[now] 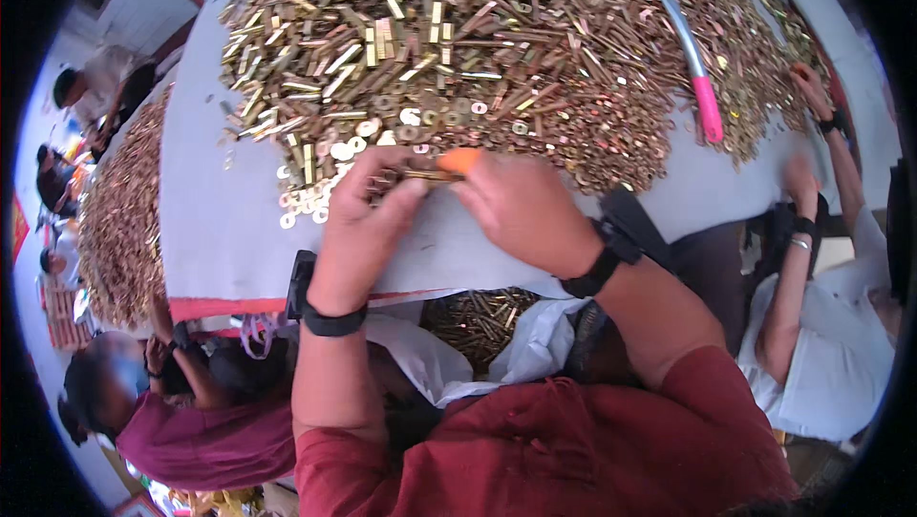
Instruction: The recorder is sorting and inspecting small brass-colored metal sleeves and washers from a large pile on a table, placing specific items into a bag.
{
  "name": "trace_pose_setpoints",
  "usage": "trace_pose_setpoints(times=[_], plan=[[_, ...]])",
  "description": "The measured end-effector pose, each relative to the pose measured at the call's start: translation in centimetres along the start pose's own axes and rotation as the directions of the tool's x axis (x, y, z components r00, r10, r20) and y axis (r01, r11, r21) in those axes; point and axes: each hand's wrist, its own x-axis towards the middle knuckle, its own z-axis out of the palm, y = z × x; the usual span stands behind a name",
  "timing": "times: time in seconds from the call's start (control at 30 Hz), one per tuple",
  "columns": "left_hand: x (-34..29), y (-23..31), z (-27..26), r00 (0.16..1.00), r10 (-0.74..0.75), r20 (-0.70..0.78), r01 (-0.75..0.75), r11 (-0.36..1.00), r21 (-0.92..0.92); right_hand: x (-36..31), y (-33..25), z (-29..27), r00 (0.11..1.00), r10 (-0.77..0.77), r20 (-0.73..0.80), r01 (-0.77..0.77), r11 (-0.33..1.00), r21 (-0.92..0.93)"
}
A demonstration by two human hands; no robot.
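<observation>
Both hands meet above the near edge of the table, in front of the metal pile. Held between them is a thin brass-coloured metal rod [432, 174], lying roughly level. My left hand [368, 207] is closed round its left end, and small ring-like pieces [382, 185] show among those fingers. At the other end, my right hand [525, 202] pinches the rod. An orange finger cover [460, 161] is on one of its fingertips. Just beyond the hands lie shiny flat washers [346, 147] and a heap of brass-coloured metal sleeves [382, 40].
A tool with a pink handle [706, 108] lies on the pile. Below the table edge, a white bag [540, 340] holds metal rods [478, 321]. Another person's hands [810, 92] are at the right; a person in purple [210, 441] sits left, near another metal pile [124, 221].
</observation>
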Motion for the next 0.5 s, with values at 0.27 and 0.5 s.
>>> trace_pose_setpoints(times=[0.27, 0.5], plan=[[-0.1, -1.2, -0.2, 0.982, -0.179, 0.06, 0.189, 0.914, -0.36, 1.2, -1.8, 1.5, 0.999, 0.051, 0.011, -0.05, 0.905, 0.423], [0.0, -1.0, -1.1, 0.99, -0.127, -0.062, 0.098, 0.935, -0.342, 1.8, -0.9, 1.3, 0.998, 0.068, 0.004, -0.066, 0.983, -0.171]])
